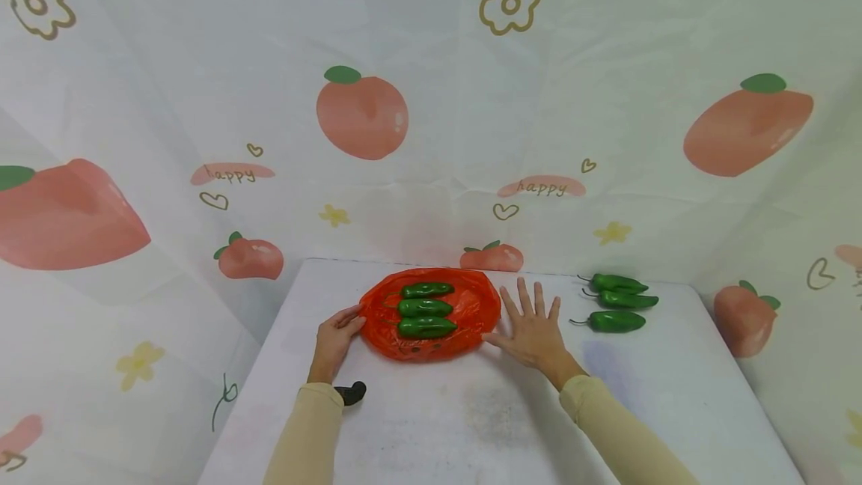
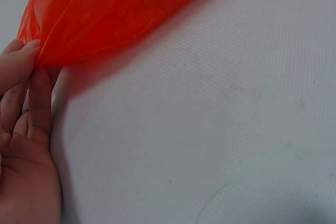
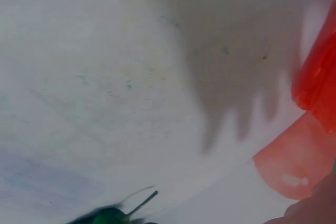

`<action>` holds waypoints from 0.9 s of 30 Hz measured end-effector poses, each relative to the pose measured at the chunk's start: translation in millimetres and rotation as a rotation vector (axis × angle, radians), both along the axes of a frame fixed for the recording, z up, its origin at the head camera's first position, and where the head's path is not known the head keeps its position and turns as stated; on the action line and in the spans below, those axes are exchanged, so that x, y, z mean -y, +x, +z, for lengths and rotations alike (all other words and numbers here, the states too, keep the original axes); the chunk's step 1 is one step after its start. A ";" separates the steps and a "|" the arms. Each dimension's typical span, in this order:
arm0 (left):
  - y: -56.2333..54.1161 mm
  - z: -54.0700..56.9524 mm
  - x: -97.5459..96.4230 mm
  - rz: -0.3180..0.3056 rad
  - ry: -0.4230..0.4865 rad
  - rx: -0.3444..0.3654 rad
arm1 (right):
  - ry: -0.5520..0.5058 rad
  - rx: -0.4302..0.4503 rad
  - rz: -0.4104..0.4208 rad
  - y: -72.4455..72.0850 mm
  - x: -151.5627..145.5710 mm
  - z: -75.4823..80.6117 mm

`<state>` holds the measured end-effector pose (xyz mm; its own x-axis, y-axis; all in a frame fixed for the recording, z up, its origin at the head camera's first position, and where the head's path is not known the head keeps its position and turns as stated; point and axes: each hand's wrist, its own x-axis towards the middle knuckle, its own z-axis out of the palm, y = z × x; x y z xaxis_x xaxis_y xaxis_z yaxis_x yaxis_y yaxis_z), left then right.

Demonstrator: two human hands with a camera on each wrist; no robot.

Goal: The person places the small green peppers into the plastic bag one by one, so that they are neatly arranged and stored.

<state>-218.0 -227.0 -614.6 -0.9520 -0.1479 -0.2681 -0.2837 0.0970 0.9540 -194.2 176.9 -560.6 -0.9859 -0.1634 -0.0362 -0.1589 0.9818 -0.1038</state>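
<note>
A red plastic bag (image 1: 474, 313) lies spread out on the white table, with three green peppers (image 1: 426, 307) stacked in a column on it. My left hand (image 1: 334, 343) pinches the bag's left edge between thumb and fingers; the left wrist view shows the red film (image 2: 100, 24) gathered at the fingertips. At the bag's right edge, my right hand (image 1: 532, 331) is spread with fingers straight and the thumb close to the rim. In the right wrist view, only a bit of that hand shows at the lower right corner.
Three more green peppers (image 1: 616, 302) lie at the back right of the table (image 1: 444, 425). A small black curved object (image 1: 352, 394) sits beside the left sleeve. A white curtain (image 1: 431, 21) printed with fruit hangs directly behind the table and along both sides.
</note>
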 end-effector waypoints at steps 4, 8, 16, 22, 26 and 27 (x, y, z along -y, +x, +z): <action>0.7 1.9 0.2 0.001 -0.010 0.014 | 0.002 0.006 -0.020 1.1 -7.6 -2.4; 1.0 2.1 0.1 -0.004 -0.012 0.014 | -0.015 -0.015 -0.043 1.9 -16.3 -5.6; 1.6 1.4 0.3 0.002 -0.018 0.010 | -0.015 -0.017 -0.090 3.4 -33.6 -9.1; 0.8 -0.4 0.5 0.004 -0.016 0.003 | -0.040 -0.019 -0.106 5.7 -46.8 -9.5; 0.6 -2.8 0.0 0.007 -0.006 -0.019 | -0.048 -0.032 -0.112 6.1 -57.6 -11.2; 0.6 -3.5 0.1 0.009 -0.004 -0.023 | -0.049 -0.033 -0.113 6.1 -60.3 -11.5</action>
